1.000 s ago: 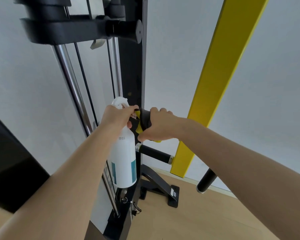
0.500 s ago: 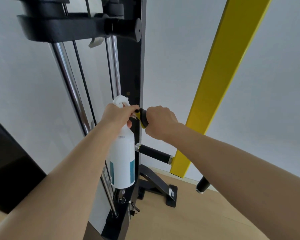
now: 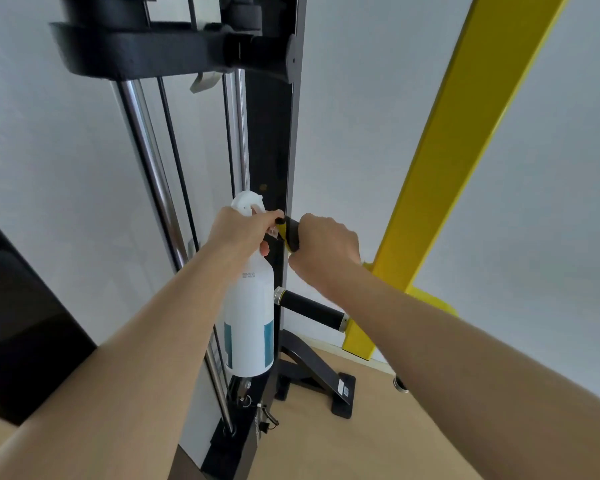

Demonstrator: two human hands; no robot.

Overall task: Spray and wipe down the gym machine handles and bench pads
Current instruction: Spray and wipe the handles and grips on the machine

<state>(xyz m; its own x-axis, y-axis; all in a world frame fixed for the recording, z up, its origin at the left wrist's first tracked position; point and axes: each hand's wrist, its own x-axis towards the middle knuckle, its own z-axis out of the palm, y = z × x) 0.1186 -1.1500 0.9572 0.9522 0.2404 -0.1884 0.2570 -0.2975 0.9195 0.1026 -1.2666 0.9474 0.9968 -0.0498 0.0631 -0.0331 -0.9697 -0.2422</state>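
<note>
left hand [image 3: 243,230] still grips spray bottle [image 3: 250,327] | right hand [image 3: 323,247] still wraps handle [image 3: 291,233], yellow cloth now hidden

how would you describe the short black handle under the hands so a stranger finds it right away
Start at the tall black upright of the gym machine, left of the slanted yellow beam. Low down, a short black handle sticks out rightward from it toward the beam's foot. It alone has silver caps at both ends, and sits beside the white spray bottle.

The single head-worn camera looked forward and down from close range, both forearms reaching up from the lower corners toward frame centre, the black machine upright [image 3: 274,133] rising to the top edge.
</note>
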